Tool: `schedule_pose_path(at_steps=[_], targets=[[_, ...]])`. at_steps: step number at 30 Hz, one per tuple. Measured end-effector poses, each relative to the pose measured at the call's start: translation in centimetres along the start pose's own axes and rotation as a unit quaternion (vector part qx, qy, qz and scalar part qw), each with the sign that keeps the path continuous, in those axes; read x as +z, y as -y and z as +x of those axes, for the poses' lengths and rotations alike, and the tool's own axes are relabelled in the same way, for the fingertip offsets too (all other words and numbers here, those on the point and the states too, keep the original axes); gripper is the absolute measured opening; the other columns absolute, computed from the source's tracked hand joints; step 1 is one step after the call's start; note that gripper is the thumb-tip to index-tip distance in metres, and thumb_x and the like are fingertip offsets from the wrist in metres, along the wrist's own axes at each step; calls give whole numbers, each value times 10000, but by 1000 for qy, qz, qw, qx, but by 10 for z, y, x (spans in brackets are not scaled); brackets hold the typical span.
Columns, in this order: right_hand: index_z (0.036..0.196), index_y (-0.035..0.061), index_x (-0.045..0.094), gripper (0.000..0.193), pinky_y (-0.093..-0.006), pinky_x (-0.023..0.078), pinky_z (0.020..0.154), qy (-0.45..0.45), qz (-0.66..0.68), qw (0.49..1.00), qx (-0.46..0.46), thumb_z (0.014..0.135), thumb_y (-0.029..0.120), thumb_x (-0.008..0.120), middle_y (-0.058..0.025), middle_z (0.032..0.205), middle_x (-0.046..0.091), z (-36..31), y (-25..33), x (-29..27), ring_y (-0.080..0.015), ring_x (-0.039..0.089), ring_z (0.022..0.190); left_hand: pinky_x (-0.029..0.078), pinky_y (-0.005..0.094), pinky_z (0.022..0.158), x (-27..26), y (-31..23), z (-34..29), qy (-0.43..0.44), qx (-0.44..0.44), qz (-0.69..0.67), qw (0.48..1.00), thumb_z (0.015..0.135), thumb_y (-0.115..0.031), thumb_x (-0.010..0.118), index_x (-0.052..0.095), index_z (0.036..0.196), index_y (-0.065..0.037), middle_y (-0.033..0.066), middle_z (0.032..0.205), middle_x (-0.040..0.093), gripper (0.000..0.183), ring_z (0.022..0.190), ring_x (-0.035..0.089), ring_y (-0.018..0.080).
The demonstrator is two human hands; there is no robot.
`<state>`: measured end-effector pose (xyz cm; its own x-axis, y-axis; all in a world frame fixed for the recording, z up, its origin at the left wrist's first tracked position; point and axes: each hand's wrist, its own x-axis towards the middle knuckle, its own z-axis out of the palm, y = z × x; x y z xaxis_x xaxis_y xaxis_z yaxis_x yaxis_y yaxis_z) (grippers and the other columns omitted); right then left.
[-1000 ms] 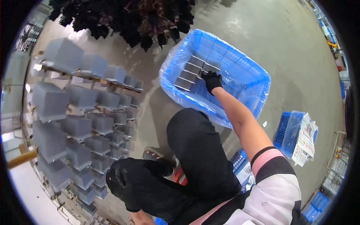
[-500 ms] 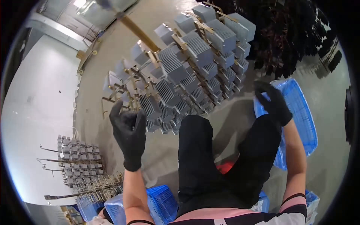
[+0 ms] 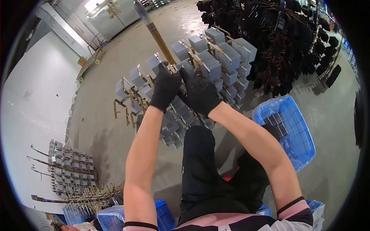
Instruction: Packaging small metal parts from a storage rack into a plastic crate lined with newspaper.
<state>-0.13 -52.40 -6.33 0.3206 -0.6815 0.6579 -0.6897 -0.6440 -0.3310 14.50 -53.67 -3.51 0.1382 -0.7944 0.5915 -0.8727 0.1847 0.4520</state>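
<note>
Left hand [image 3: 165,88] and right hand [image 3: 201,93]: black-gloved, held close together, fingers partly curled; grip cannot be determined | Finned heat sinks [image 3: 210,66]: hung around both hands on brass-coloured rack [image 3: 162,43] | Blue crate [image 3: 300,125]: plastic-lined, positioned right of rack, finned blocks [image 3: 276,122] contained | Black parts [image 3: 266,50]: suspended beyond.

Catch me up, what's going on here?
A person's black-gloved left hand and right hand are close together at a cluster of grey finned blocks; what they grip, if anything, is hidden. To the right, a plastic-lined blue crate holds some finned pieces.
</note>
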Motion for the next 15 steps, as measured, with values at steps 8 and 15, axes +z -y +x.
schedule_pose_path(at_steps=[8,15], targets=[[1313,33,537,471,-501,531,686,-25,-21,999,-40,912,277,580,-234,803,645,1,-13,30,-388,644,786,514,412,658,17,60,15,40,225,-50,972,822,-74,676,487,1193,28,185,732,614,428,676,614,337],[1293,-6,537,460,-513,517,666,7,-25,1000,15,922,262,576,-233,808,633,-5,-22,24,-400,635,756,357,248,407,-3,-6,10,139,-236,-455,847,888,-90,606,450,1157,-76,29,738,580,312,485,463,93]])
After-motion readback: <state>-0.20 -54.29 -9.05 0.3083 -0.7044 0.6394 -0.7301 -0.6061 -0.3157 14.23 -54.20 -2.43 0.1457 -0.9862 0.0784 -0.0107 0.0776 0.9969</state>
